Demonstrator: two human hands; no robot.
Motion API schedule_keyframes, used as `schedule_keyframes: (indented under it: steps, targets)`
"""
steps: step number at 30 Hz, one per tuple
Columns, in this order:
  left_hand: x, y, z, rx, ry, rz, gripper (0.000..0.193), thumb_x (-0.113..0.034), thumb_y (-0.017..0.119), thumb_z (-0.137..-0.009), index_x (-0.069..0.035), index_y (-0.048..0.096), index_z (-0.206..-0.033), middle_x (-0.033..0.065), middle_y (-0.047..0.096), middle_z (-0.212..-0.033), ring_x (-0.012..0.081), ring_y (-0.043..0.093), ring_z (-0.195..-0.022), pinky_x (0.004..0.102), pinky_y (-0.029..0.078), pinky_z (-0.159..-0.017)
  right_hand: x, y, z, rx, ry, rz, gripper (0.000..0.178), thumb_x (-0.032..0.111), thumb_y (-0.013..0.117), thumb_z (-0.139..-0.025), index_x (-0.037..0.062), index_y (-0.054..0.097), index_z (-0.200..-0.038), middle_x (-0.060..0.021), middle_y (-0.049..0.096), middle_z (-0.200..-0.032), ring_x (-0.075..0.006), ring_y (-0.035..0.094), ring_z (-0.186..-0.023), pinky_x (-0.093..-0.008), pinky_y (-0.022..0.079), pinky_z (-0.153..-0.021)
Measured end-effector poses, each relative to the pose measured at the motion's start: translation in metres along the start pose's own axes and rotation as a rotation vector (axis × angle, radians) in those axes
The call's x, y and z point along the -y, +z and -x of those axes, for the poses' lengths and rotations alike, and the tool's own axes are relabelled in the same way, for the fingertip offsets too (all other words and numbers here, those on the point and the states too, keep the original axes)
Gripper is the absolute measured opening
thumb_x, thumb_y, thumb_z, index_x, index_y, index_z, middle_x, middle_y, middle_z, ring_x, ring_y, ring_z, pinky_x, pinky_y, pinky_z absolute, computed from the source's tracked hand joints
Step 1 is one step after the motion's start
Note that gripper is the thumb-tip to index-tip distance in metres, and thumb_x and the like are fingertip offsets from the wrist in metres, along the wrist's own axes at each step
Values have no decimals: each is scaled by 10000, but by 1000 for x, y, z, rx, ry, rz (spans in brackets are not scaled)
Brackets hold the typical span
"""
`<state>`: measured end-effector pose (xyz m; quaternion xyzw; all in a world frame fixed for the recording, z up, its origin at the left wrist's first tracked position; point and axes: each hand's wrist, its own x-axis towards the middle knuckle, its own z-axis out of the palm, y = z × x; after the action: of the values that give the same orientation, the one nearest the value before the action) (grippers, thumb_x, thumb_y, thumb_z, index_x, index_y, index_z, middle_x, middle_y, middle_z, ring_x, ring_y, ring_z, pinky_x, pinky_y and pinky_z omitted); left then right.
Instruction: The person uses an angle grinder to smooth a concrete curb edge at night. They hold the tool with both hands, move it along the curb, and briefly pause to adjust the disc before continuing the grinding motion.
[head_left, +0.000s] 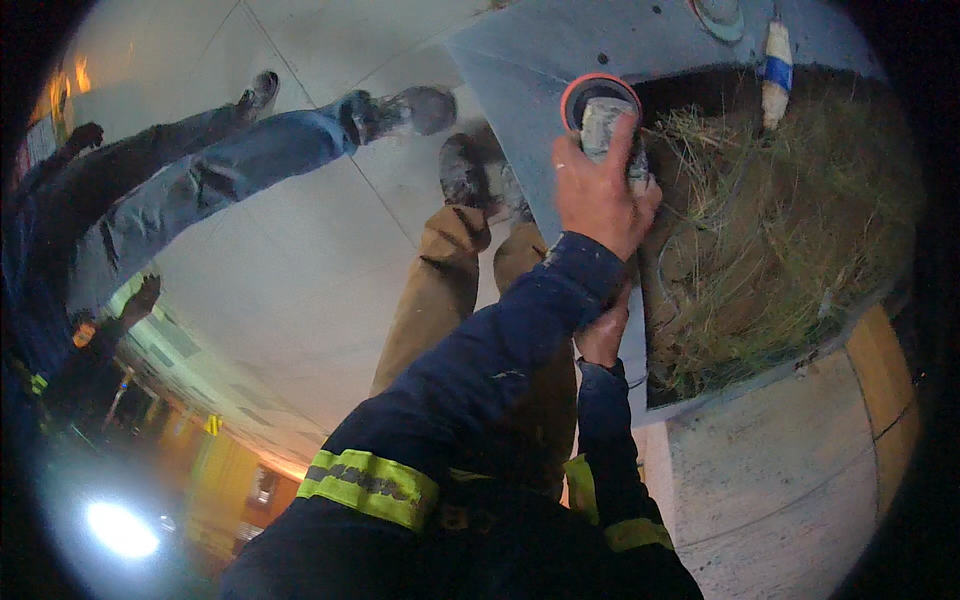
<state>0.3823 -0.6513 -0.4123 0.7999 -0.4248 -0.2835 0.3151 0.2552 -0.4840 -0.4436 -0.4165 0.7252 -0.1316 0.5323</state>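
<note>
A dust-covered power sander (607,122) with a round, orange-rimmed head is up against a blue-grey panel (540,140). My left hand (603,195) is wrapped over its body, with the index finger stretched along the top. Closer to me, my right hand (604,335) is closed round what seems to be the sander's rear end. The left wrist and sleeve partly cover its fingers and that end of the tool. The sander's head sits beside the edge of a large opening in the panel, where dry grass (780,230) lies over brown ground.
A white float-like piece with a blue band (777,75) hangs over the opening's far edge. A round fitting (718,15) lies beyond it. At left are two people's legs (230,160) and a person's hand (142,300). A bright lamp (122,530) shines at lower left.
</note>
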Motion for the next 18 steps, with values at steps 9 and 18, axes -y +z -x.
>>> schedule_keyframes:
  steps: [9, 18]
  targets:
    - [1, -16, 5, -59, -87, 92, 749, -177, 774, -606, -208, 484, -1296, 249, 412, -1107, 417, 470, -979, 472, 442, -826, 21, -8, 1, -5, -170, 36, 952, 188, 813, -689, -107, 214, -1368, -230, 580, -1174, -340, 569, -1092, -393, 439, -923]
    - [-1, -36, 9, -60, -19, 261, 758, -129, 775, -588, -226, 510, -1291, 265, 443, -1153, 417, 489, -1009, 458, 454, -850, 17, -16, 13, -28, -202, 187, 953, 223, 812, -683, -51, 222, -1379, -211, 490, -1282, -345, 544, -1114, -416, 438, -921]
